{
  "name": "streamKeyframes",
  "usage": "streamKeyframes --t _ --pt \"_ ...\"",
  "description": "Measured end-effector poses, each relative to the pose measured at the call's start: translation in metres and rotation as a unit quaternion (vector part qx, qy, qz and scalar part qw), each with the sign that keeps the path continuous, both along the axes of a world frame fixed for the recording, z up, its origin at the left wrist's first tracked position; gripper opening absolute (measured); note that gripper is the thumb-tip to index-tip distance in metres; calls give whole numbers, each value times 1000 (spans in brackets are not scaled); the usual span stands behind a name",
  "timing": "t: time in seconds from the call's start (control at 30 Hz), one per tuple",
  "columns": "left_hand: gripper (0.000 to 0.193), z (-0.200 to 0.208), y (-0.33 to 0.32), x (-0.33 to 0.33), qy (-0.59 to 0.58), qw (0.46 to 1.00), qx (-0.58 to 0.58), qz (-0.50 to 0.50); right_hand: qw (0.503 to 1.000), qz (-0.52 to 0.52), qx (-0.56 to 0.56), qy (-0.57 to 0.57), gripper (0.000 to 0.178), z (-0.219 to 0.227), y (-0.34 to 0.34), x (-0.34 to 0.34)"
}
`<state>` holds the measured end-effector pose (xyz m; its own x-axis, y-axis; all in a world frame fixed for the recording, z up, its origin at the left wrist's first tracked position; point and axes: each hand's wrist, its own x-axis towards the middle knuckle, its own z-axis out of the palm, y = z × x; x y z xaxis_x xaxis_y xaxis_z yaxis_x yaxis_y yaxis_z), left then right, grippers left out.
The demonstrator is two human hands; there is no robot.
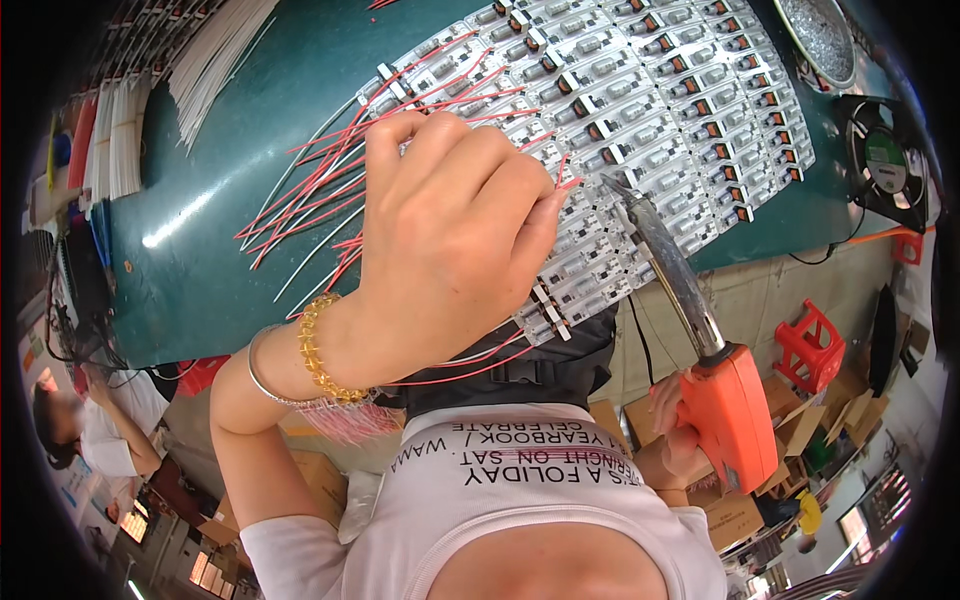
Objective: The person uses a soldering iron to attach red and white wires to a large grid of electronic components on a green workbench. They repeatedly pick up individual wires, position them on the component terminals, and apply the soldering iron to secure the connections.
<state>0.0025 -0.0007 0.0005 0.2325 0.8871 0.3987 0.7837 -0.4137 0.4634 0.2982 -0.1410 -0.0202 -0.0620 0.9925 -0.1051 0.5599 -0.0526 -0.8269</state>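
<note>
Bundles of white wires are lying at the far left of the green table, beside stacked white strips at its edge. Below that edge, a second person is sitting in the lower left corner, well apart from the work.

Moving rightward, loose red and white wires are fanning out across the green surface, their far ends running up to the panel of small circuit boards that is covering the middle and right of the table. The left hand is reaching in over these wires, wearing an amber bead bracelet and a thin silver bangle at the wrist. Its fingers are curling closed and pinching a red wire end between thumb and fingertips, right at the near rows of the panel.

Just beside that pinched wire, the metal tip of the soldering gun is pointing at the boards, touching or nearly touching them; I cannot tell which. The right hand is wrapping firmly around the gun's orange grip, low and near the person's white shirt.

Further right, a red plastic stool is standing on the floor, a black fan is sitting at the table's right end, and a round metal dish is resting near the top corner.
</note>
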Motion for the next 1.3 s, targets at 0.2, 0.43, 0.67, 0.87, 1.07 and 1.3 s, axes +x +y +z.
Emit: streamKeyframes --t 0.2,0.43,0.67,0.87,1.07,1.3 --pt "15 -2 1 -1 0 1000 17 -6 990 33 2 139 50 2 16 -14" --pt "14 2 -2 11 -19 999 9 -30 971 -5 34 235 79 -4 6 -9" --pt "14 0 -1 17 -16 999 -8 -30 992 76 11 96 45 -7 2 12" --pt "14 0 0 18 -14 999 -9 -32 994 -97 54 -13 48 -12 -23 -2" --pt "9 -7 1 18 -40 998 3 -39 999 8 32 12 43 2 -2 5" --pt "15 1 0 18 4 999 -6 -34 972 -18 48 230 82 -4 12 -17"
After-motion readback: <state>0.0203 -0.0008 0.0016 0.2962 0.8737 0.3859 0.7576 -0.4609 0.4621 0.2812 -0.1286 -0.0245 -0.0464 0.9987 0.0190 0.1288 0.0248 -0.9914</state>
